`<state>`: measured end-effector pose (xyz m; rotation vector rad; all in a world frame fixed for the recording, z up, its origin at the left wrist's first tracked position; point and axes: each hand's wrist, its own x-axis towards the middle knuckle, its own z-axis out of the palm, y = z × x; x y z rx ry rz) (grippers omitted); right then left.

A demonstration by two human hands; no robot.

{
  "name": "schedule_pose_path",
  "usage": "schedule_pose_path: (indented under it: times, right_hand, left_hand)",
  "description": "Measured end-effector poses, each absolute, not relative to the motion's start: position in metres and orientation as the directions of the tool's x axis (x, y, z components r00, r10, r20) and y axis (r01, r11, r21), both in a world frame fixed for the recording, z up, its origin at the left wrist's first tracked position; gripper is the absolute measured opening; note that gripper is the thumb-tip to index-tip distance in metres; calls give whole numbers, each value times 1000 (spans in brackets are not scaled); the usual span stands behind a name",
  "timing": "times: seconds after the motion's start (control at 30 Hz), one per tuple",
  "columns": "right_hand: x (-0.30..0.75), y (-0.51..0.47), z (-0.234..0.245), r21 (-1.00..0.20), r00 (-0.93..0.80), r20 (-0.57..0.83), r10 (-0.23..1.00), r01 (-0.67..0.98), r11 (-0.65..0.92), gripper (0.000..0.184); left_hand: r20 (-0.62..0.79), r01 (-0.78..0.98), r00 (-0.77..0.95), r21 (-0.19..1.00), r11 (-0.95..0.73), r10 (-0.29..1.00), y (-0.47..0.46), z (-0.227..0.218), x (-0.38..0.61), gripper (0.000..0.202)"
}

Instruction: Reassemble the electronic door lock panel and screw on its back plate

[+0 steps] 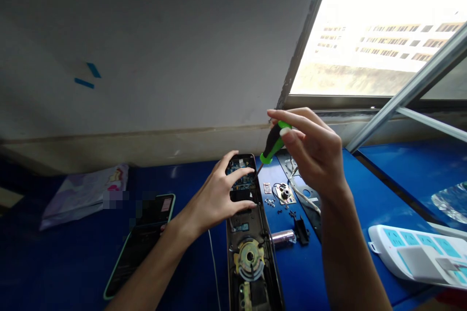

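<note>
**Green-and-black screwdriver (274,145), deep blue counter (302,277).**
The screwdriver's handle is showing bright green with a black grip. The lock case (255,226) is showing black, with a blue circuit board (245,184) and a brass-coloured disc (250,256) inside. A phone (140,245) is showing a black screen and a mint-green rim. The power strip (419,252) is showing white with pale blue sockets. Two blue tape strips (94,70) are marking the grey wall (164,58).
</note>
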<state>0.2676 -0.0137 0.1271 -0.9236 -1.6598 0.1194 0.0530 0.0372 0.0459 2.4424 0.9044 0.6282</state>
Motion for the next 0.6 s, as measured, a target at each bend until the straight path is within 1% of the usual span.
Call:
schedule_pose_path:
  times: [0.07, 0.13, 0.2, 0.27, 0.33, 0.37, 0.43, 0.5, 0.53, 0.6]
  right_hand:
    - [267, -14, 127, -604, -52, 735, 677, 405, 687, 37]
    - [266, -14, 126, -627, -44, 727, 685, 363, 689, 36]
    - [266, -12, 125, -589, 9, 765, 644, 413, 695, 31]
    - [267, -11, 124, -530, 48, 809, 586, 492, 691, 31]
    - [267, -11, 124, -518, 32, 812, 583, 498, 695, 30]
    - [267, -12, 125, -540, 3, 795, 606, 457, 707, 31]
    - [266, -14, 126, -613, -78, 740, 668, 330, 718, 38]
    - [266, -15, 127, -647, -109, 714, 691, 274, 712, 41]
    - [266, -15, 127, -633, -99, 724, 683, 298, 714, 40]
    - [265, -14, 126, -564, -35, 772, 635, 422, 710, 36]
  left_hand:
    - [266, 475, 680, 550, -687, 683, 37, 47, 53, 66]
    - [262, 480, 681, 544, -688, 684, 37, 48, 53, 67]
    - [249, 491, 682, 542, -682, 688, 36, 49, 53, 67]
    - [244, 494, 681, 542, -680, 690, 36, 50, 53, 67]
    - [243, 494, 680, 546, -677, 692, 35, 50, 54, 67]
    - [242, 493, 679, 549, -676, 693, 35, 51, 54, 67]
    - [236, 493, 679, 556, -669, 696, 35, 51, 54, 67]
    - [225, 497, 677, 563, -661, 701, 35, 50, 54, 67]
    - [220, 499, 677, 565, -658, 702, 36, 49, 54, 67]
    - [214, 498, 681, 565, -657, 701, 36, 48, 54, 68]
